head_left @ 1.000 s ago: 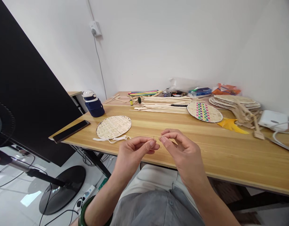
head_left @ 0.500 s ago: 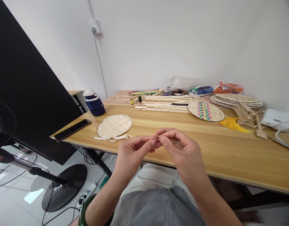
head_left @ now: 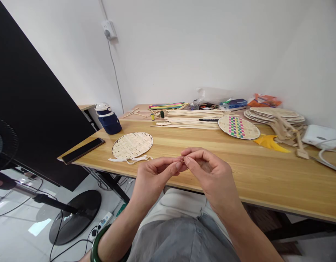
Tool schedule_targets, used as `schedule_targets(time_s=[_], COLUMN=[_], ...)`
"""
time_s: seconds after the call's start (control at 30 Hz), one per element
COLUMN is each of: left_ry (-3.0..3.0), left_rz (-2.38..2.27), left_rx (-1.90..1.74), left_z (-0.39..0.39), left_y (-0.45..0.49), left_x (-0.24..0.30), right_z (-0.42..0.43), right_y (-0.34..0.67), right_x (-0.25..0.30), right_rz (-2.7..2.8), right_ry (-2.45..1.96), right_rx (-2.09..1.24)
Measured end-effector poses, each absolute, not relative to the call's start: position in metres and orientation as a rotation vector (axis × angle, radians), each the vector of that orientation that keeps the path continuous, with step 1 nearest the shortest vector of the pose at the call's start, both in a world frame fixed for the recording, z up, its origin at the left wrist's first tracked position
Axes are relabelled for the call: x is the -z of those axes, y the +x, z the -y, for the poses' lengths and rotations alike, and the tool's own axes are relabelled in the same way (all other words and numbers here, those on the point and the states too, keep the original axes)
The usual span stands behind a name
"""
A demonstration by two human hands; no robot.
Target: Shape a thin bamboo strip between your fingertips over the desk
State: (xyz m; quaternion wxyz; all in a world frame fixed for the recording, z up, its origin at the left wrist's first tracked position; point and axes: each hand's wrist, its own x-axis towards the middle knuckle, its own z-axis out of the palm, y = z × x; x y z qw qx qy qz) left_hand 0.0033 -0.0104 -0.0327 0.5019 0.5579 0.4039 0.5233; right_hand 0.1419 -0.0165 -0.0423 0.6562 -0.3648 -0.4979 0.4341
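Note:
My left hand point(head_left: 154, 178) and my right hand point(head_left: 211, 174) meet above the front edge of the wooden table point(head_left: 266, 174). Thumb and forefinger are pinched together on each hand, the fingertips touching or nearly so. Whatever lies between them is too small to make out. To the left of my hands, a round woven bamboo disc point(head_left: 132, 145) rests flat on the table, with white ribbon strips point(head_left: 132, 159) at its near rim. A second woven disc with coloured checks point(head_left: 239, 127) lies farther back on the right.
Along the back lie pale bamboo strips point(head_left: 190, 122), coloured strips point(head_left: 168, 106) and a small yellow spool point(head_left: 152, 116). A phone point(head_left: 83, 150) and a blue jug point(head_left: 109, 123) stand left. Stacked discs point(head_left: 274, 113), yellow cloth point(head_left: 272, 142) and a white box point(head_left: 320, 137) are right.
Both hands keep the same pinch at nearly the same place. The whole view has shifted very slightly; nothing on the table has visibly moved.

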Motion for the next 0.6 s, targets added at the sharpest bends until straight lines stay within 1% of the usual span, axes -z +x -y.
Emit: schedule_targets(time_s=[0.6], left_ry=[1.375], left_rz=[-0.970], left_rx=[-1.247], left_z=[0.0108], left_y=[0.0015], left_x=[0.0346], right_z=[0.0176], right_y=[0.1431], right_x=[0.0425], right_rz=[1.134], right_ry=[-0.858], right_rx=[-0.981])
